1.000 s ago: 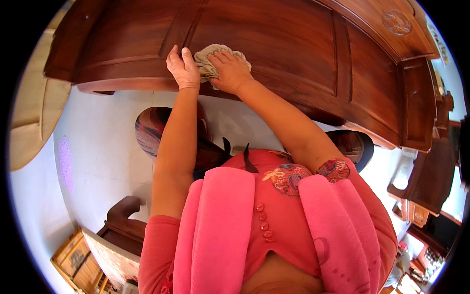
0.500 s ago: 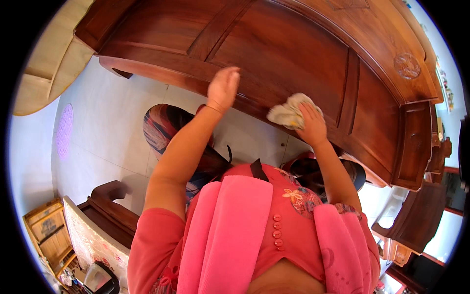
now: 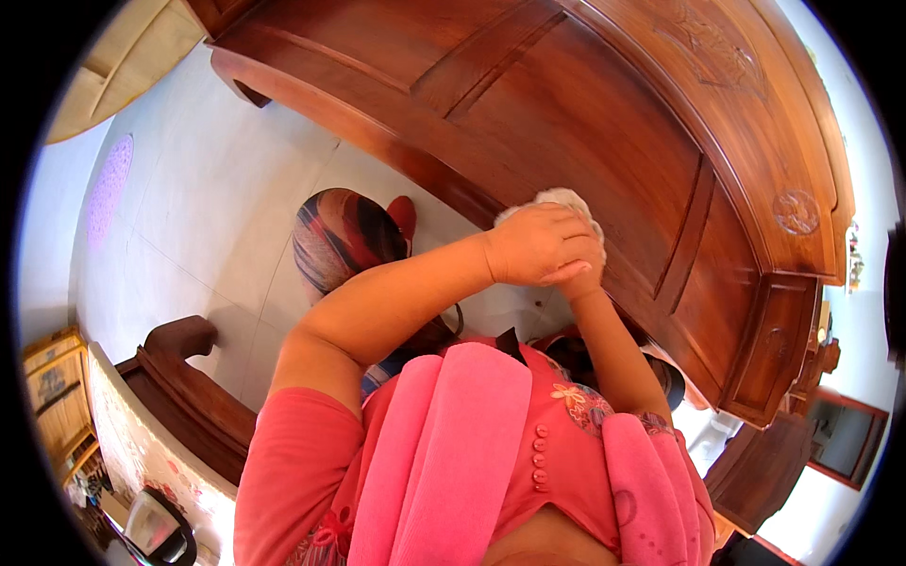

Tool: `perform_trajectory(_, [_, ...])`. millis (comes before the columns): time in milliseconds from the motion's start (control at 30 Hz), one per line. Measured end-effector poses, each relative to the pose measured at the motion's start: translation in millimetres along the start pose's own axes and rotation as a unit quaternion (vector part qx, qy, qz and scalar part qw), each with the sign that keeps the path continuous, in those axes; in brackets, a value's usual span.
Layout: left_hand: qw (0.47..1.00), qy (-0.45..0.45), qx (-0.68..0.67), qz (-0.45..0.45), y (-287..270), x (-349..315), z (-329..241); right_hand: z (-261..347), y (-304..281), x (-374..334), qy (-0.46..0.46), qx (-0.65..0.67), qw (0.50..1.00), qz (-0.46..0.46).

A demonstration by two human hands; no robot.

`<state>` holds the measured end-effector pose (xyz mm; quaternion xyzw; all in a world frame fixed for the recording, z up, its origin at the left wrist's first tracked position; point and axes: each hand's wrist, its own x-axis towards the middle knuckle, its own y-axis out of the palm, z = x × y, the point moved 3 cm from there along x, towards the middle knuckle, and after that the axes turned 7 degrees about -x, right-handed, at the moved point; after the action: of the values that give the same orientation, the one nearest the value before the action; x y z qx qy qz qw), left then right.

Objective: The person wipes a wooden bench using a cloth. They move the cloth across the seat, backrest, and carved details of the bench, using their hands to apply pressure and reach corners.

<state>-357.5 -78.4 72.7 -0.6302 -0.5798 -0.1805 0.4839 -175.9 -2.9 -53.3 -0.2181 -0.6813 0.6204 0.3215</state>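
A crumpled off-white cloth [image 3: 572, 200] is bunched above the front edge of the dark wooden bench seat [image 3: 557, 123]. My right hand [image 3: 587, 281] holds it, mostly hidden under the other hand. My left hand [image 3: 536, 243] lies across the right hand and the cloth's near side, fingers together and bent over. Whether its fingers also grip the cloth is hidden.
The bench's carved backrest [image 3: 717, 57] curves along the far right, ending at a boxy armrest [image 3: 774, 349]. My knee [image 3: 344, 236] is close below the bench front, over pale floor tiles [image 3: 226, 198]. Behind on the left stands a dark wooden chair arm [image 3: 189, 377].
My left hand has moved right, from above the bench edge onto the right hand and cloth. The right hand and cloth have shifted slightly nearer me. The view has turned a little.
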Motion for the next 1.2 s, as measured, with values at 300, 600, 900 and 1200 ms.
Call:
perform_trajectory(300, [0.997,-0.029,0.041,-0.060,-23.2,1.1,24.7,169.2,-8.6,184.8,-0.082,0.039,0.995,-0.028])
perform_trajectory(600, [0.981,-0.115,0.097,-0.125,-43.5,-0.8,51.1,180.2,-11.9,194.7,-0.150,0.068,0.986,-0.029])
perform_trajectory(900, [0.986,-0.123,0.083,-0.074,-28.6,-5.8,40.5,51.0,-47.9,50.0,-0.069,0.130,0.989,0.001])
perform_trajectory(1200, [0.987,-0.151,0.051,-0.029,-19.3,-8.5,27.1,-27.5,-42.6,-52.0,0.027,-0.010,1.000,0.005])
